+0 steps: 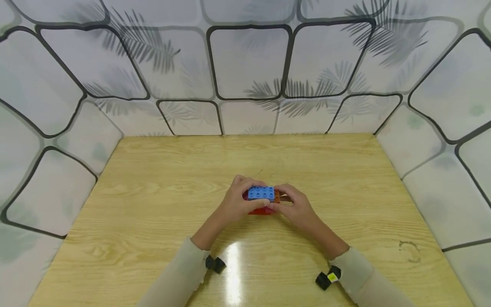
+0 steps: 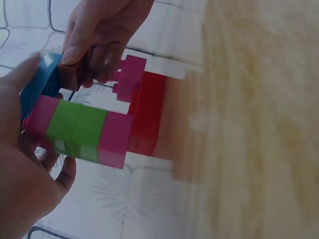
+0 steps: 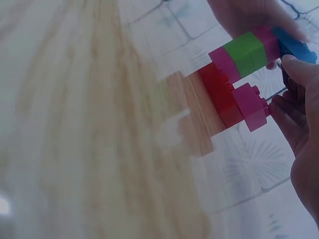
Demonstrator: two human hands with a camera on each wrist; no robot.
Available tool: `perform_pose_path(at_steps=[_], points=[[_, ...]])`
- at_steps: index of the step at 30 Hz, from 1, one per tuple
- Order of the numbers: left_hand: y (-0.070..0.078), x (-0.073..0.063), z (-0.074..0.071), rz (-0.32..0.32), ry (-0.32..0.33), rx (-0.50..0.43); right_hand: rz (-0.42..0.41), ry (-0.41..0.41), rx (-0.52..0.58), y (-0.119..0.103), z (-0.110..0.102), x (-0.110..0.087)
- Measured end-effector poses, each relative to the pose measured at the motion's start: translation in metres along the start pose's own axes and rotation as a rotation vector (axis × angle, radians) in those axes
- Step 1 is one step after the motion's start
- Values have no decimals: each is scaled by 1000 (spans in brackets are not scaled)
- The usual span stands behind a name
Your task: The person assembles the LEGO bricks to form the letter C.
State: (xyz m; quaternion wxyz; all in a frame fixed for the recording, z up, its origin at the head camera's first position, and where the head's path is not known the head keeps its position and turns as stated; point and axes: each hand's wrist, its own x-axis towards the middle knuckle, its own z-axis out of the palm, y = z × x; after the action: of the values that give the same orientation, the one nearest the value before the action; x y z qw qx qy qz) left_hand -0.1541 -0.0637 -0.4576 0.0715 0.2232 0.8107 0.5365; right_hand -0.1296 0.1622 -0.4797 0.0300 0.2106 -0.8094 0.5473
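Note:
A red building brick (image 2: 149, 114) stands on the table as a base. At its left end rises a column of pink and green bricks (image 2: 77, 130), and on its right end sits a single pink brick (image 3: 250, 107). A blue brick (image 1: 261, 193) lies across the column's top, studs up, reaching out to the right. My left hand (image 1: 238, 199) holds the blue brick, thumb on the near side and fingers on the far side. Between thumb and fingers, my right hand (image 1: 298, 207) pinches a brown brick (image 2: 71, 75) at the blue brick's right end, above the single pink brick.
The wood-grain table (image 1: 161, 179) is bounded by a patterned white covering (image 1: 249, 64) at the back and both sides. Black wrist devices (image 1: 215, 264) sit at both sleeve cuffs. Light reflects off the table's near part.

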Motion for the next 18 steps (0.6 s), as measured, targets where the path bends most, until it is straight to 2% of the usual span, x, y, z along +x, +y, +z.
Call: perform_pose_path(at_steps=[4, 9, 14, 18], points=[[-1, -1, -10, 21, -24, -59, -9, -11, -5, 0, -1, 0], [-7, -5, -18, 64, 10, -85, -19, -12, -32, 1, 0, 0], [-11, -7, -17, 120, 32, -118, -27, -8, -39, 1, -1, 0], [-11, -7, -14, 118, 41, -165, -43, -4, -56, 1, -2, 0]])
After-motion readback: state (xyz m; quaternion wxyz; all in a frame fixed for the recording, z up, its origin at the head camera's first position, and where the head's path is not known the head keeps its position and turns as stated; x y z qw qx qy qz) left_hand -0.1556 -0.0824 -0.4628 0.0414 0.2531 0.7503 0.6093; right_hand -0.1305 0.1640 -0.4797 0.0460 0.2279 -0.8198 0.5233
